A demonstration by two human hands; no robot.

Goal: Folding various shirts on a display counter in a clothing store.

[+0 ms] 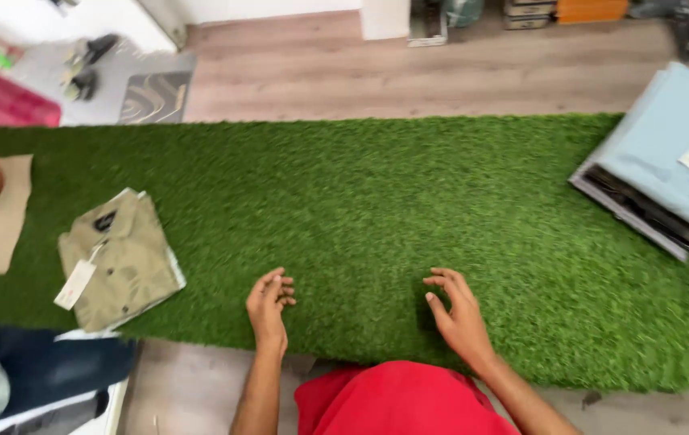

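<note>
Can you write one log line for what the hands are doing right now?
left hand: empty, on green turf mat | right hand: empty, on mat | folded khaki shirt: left

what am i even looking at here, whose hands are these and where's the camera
There is one picture, taken by a camera worn on a person's head and looking down. The two bare arms at the bottom belong to that person, who wears something red. The left hand and the right hand are both empty, fingers loosely curled, resting on or just above a strip of green artificial grass mat spread over a wooden floor. To the left on the mat lies a folded olive shirt with a white tag. At the right edge sits a stack of folded shirts, a light blue one on top. Part of another person shows at the far left.
</note>
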